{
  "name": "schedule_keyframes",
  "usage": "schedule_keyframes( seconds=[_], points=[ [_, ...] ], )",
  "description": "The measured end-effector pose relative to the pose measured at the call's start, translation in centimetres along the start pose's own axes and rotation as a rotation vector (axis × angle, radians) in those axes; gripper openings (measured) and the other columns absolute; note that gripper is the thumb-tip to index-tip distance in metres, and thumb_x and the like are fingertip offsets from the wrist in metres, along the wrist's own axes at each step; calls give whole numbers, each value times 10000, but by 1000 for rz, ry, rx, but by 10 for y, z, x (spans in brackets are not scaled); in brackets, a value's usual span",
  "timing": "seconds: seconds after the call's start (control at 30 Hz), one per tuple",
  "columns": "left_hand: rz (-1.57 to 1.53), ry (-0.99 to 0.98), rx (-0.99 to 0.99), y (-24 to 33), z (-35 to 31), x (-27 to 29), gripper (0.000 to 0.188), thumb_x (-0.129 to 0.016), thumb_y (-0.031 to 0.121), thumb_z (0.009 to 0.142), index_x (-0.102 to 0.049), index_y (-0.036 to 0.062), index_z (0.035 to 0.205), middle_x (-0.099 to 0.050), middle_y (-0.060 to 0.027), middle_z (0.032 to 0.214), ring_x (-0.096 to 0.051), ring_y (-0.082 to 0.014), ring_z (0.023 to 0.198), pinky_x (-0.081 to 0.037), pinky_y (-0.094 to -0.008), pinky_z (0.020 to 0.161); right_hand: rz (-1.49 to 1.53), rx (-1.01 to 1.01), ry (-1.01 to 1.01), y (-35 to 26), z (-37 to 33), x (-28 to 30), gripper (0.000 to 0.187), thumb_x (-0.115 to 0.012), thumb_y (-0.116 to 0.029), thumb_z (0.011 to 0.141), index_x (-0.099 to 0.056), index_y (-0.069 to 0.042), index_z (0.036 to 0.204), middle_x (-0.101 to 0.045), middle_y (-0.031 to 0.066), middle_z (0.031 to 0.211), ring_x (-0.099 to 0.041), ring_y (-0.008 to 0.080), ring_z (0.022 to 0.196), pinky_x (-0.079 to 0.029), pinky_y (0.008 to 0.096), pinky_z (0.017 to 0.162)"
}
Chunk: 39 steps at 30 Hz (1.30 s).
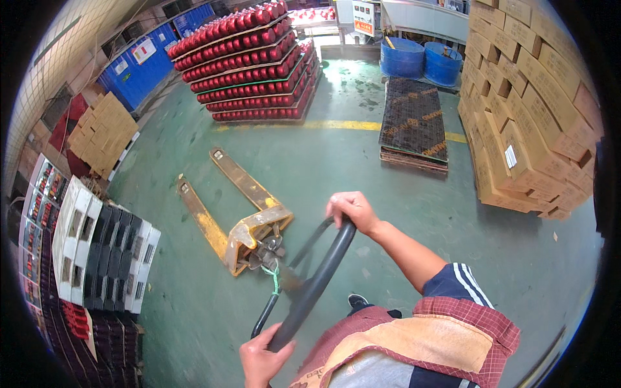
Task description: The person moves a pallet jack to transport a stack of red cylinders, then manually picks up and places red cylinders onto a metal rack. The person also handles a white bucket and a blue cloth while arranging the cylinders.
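Observation:
A worn yellow pallet jack (251, 231) stands on the green floor ahead of me, its two bare forks pointing away and to the left. Its black loop handle (315, 284) slants across the middle of the view. My left hand (262, 357) is wrapped round the handle's near left end, thumb over the bar. At the far right end, my right hand (352, 210) is closed on the same handle, slightly blurred. A green cord (275, 279) is tied near the base of the handle. The handle's lower shaft is partly smeared by motion.
Red cylinders (249, 71) are stacked in layers at the back. Cartons (527, 116) rise high on the right. Dark flat boards (414, 123) lie before two blue tubs (402, 58). White and black pallets (107, 249) stand stacked at left, near a cardboard-covered pallet (102, 136).

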<state>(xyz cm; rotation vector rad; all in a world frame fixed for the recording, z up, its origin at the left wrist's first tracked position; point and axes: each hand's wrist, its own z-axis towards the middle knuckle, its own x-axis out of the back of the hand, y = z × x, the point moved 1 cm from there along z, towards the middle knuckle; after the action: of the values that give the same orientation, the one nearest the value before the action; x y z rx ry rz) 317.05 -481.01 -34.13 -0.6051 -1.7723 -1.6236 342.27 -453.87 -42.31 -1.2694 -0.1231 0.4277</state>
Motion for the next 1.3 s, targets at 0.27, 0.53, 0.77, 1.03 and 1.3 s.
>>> schedule_keyframes(
  seconds=[0.27, 0.53, 0.77, 1.03, 1.3],
  points=[
    [224, 62, -345, -44, -146, 99, 391, -830, 167, 578, -735, 102, 951, -715, -68, 773, -665, -167, 623, -485, -280, 588, 15, -111, 162, -98, -174, -94, 368, -511, -251, 965, -573, -25, 682, -556, 45, 585, -527, 109, 475, -421, 236, 505],
    [-190, 650, -385, -128, -157, 171, 564, -875, 400, 548, -635, 33, 902, -579, -33, 839, -558, -157, 776, -442, -270, 697, -281, 492, -39, -129, -213, -171, 362, -754, -180, 703, -545, -29, 957, -588, 90, 873, -560, 188, 776, -456, 312, 701],
    [-585, 784, -388, -173, -85, 188, 513, -795, 396, 655, -594, 9, 925, -561, -22, 858, -533, -107, 737, -414, -223, 616, -633, 703, 251, -131, -164, -190, 394, -782, 43, 610, -579, -48, 936, -596, 95, 842, -574, 220, 714, -476, 303, 647],
    [-447, 985, -567, -115, -228, 106, 589, -832, 299, 691, -608, 48, 1175, -652, -195, 824, -660, -303, 694, -517, -427, 602, -323, 715, 40, -123, -146, -140, 348, -843, -6, 663, -602, -65, 906, -599, 50, 718, -544, 148, 571, -433, 280, 503],
    [-203, 1106, -289, -26, -275, 2, 686, -809, 276, 767, -401, 26, 1259, -601, -185, 850, -635, -277, 702, -544, -399, 626, -218, 970, -48, -81, -1, -182, 266, -835, -72, 665, -613, -49, 810, -594, 60, 680, -572, 189, 581, -455, 308, 527]
  ],
)
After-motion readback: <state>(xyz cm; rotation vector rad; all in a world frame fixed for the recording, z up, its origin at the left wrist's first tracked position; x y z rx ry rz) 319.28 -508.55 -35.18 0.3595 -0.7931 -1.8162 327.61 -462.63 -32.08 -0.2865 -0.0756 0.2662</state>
